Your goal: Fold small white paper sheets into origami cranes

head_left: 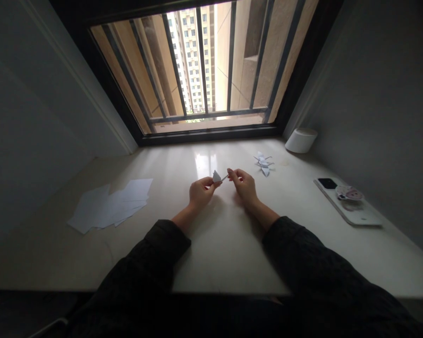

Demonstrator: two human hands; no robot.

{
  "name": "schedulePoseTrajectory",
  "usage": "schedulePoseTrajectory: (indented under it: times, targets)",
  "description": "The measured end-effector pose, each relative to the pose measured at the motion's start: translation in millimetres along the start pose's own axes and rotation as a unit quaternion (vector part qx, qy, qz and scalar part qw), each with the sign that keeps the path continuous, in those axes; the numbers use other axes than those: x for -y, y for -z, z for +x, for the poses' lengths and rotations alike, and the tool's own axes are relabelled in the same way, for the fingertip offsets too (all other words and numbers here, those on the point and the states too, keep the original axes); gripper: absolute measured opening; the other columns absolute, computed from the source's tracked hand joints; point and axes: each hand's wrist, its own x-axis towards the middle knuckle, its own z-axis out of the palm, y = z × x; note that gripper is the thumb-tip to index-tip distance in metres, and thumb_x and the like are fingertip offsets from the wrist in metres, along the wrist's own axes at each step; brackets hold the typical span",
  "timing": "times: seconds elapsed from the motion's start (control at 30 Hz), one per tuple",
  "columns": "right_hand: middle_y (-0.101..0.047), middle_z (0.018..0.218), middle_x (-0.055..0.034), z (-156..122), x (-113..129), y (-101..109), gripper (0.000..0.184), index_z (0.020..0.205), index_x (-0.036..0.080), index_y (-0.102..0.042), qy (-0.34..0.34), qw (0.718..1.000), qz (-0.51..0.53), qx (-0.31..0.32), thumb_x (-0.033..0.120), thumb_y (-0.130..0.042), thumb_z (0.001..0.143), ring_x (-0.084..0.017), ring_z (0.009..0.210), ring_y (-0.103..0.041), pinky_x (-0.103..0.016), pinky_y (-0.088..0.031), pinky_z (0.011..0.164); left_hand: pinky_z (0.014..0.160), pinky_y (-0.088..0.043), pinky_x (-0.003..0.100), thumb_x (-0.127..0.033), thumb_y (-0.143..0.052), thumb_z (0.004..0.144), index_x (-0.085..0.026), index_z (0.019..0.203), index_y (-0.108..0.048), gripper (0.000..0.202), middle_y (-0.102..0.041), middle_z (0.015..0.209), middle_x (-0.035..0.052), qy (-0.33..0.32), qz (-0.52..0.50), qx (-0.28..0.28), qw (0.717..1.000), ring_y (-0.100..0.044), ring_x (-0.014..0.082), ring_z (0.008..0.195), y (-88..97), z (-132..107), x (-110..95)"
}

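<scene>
A small folded piece of white paper (217,177) is held just above the pale table (218,244), between both hands. My left hand (200,191) pinches its lower left part with closed fingers. My right hand (243,183) pinches a thin point that sticks out on its right side. Both arms wear dark sleeves. A finished folded paper figure (263,163) lies on the table just beyond my right hand.
Several loose white paper sheets (109,204) lie spread at the left. A phone with a round sticker (348,202) rests at the right. A white round container (301,140) stands in the back right corner, below the barred window (204,70).
</scene>
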Motion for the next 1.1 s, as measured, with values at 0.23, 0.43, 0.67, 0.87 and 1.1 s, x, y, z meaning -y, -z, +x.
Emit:
schedulePoseTrajectory:
  times: [0.23, 0.43, 0.67, 0.87, 1.1]
  targets:
    - [-0.066, 0.064, -0.0026, -0.9, 1.1, 0.4, 0.048, 0.061, 0.021, -0.065, -0.006, 1.0, -0.02, 0.0, 0.063, -0.051, 0.08, -0.018, 0.064, -0.055, -0.03, -0.039, 0.062, 0.059, -0.042, 0.024, -0.041, -0.066, 0.075, -0.023, 0.077, -0.073, 0.02, -0.072, 0.075, 0.0021, -0.002, 0.062, -0.015, 0.998, -0.064, 0.0165, 0.069, -0.6, -2.0, -2.6]
    - [-0.068, 0.065, -0.002, 0.3, -0.2, 0.6, 0.046, 0.061, 0.021, -0.065, -0.022, 1.0, -0.006, 0.007, 0.061, -0.053, 0.08, -0.018, 0.065, -0.058, -0.029, -0.04, 0.063, 0.058, -0.042, 0.023, -0.044, -0.063, 0.078, -0.023, 0.08, -0.073, 0.023, -0.072, 0.075, 0.0016, -0.017, 0.11, -0.014, 0.994, -0.062, 0.0147, 0.066, 0.2, -2.1, -1.5]
    - [-0.069, 0.066, -0.0027, 1.4, -4.1, -0.5, 0.043, 0.062, 0.021, -0.067, -0.031, 0.999, 0.007, 0.012, 0.058, -0.055, 0.079, -0.019, 0.067, -0.059, -0.03, -0.041, 0.066, 0.059, -0.041, 0.024, -0.045, -0.061, 0.079, -0.023, 0.081, -0.073, 0.025, -0.071, 0.077, 0.0017, -0.022, 0.127, -0.019, 0.992, -0.06, 0.0138, 0.064, 0.2, -2.5, 1.0]
    - [-0.068, 0.066, -0.0029, 2.3, -5.7, 0.0, 0.038, 0.06, 0.021, -0.068, -0.043, 0.999, 0.023, 0.022, 0.054, -0.058, 0.078, -0.019, 0.068, -0.06, -0.031, -0.042, 0.071, 0.058, -0.04, 0.024, -0.046, -0.059, 0.08, -0.023, 0.081, -0.073, 0.026, -0.07, 0.075, 0.0013, -0.017, 0.141, -0.028, 0.989, -0.058, 0.0138, 0.062, 1.2, -2.7, 1.2]
    - [-0.066, 0.063, -0.0023, 2.6, -6.9, -3.0, 0.036, 0.059, 0.02, -0.067, -0.072, 0.99, 0.111, 0.054, 0.052, -0.061, 0.075, -0.019, 0.068, -0.059, -0.031, -0.041, 0.069, 0.06, -0.04, 0.024, -0.043, -0.059, 0.081, -0.022, 0.078, -0.07, 0.024, -0.069, 0.073, 0.0013, -0.024, 0.147, -0.021, 0.989, -0.06, 0.0153, 0.067, 1.7, -2.0, 1.6]
